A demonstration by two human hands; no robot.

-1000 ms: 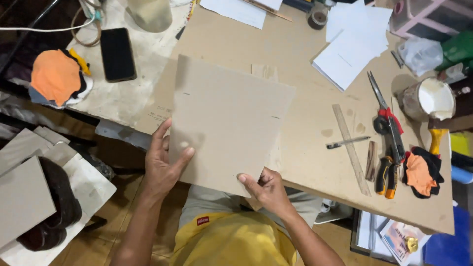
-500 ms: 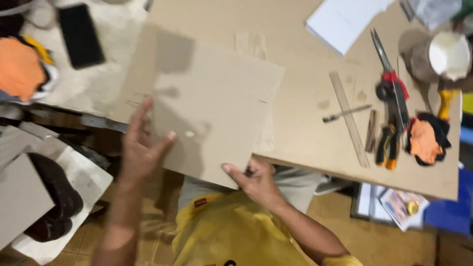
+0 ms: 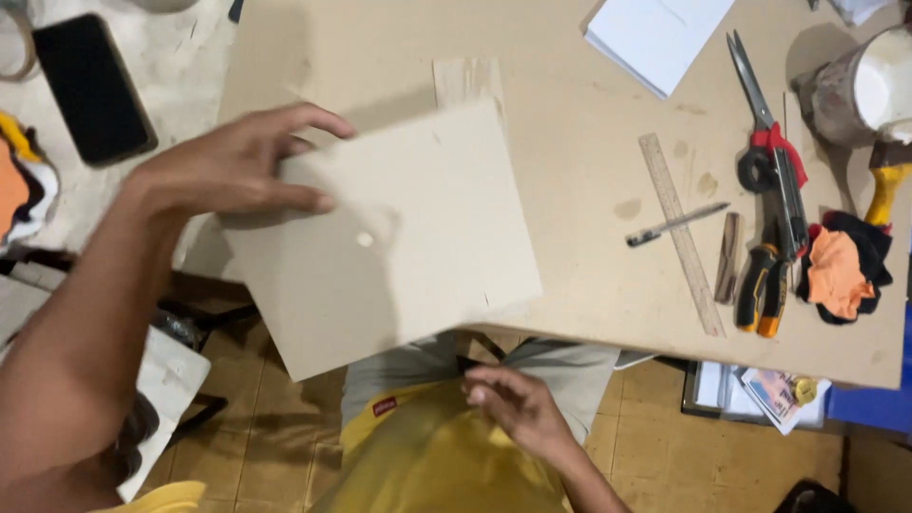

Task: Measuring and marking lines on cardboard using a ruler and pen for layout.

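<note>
Head cam: left hand (image 3: 233, 171) pinches the cardboard sheet (image 3: 394, 242) at its left edge, thumb on top, fingers curled over the far edge. Sheet half overhangs the workbench (image 3: 570, 142) front edge. Right hand (image 3: 518, 408) off it, loosely curled at lap, holding nothing. Risk: one-hand edge grip w/ big overhang, sheet could tip or slide off.

The left hand (image 3: 233, 171) grips the upper left edge of a tan cardboard sheet (image 3: 389, 242), which lies tilted and overhangs the near edge of the bench (image 3: 570, 123). The right hand (image 3: 513, 404) rests apart from it at the person's lap. A ruler (image 3: 680, 233), pen (image 3: 676, 224) and scissors (image 3: 768, 152) lie to the right.
</note>
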